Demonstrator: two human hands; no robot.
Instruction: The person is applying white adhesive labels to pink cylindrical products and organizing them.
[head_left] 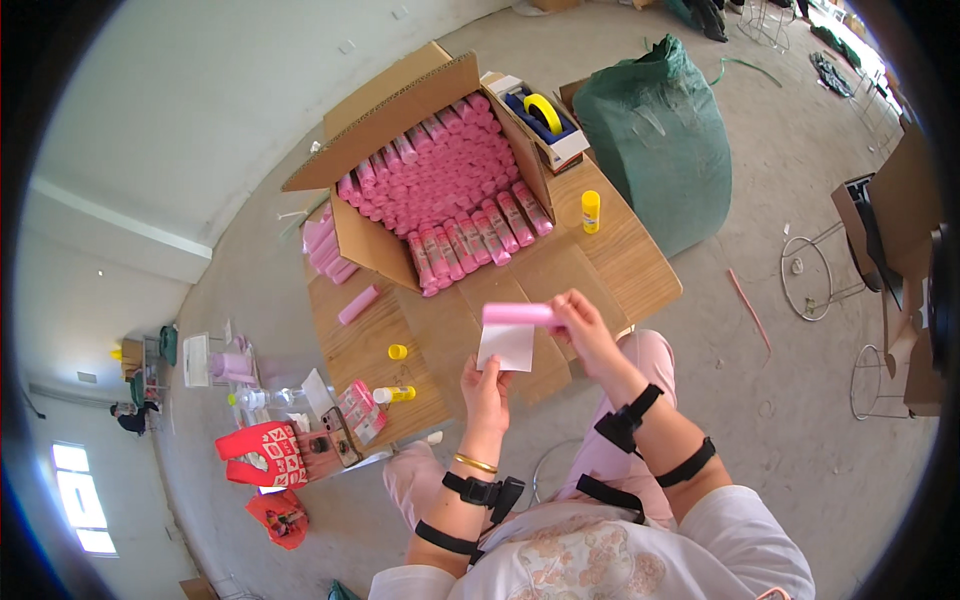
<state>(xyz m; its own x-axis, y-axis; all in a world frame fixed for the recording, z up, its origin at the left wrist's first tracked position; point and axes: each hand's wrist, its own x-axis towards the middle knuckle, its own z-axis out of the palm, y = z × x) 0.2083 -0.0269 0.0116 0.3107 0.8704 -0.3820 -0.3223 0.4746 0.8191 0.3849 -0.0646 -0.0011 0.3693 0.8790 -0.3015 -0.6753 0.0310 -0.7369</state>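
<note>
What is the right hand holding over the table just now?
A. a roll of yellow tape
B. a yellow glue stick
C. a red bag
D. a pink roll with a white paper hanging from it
D: the right hand grips one end of a pink roll, and the white paper hangs below it, pinched at its lower edge by the left hand; the yellow glue stick stands untouched on the table.

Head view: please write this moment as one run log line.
left hand: holds white paper sheet | right hand: holds pink roll | behind: open box
</note>
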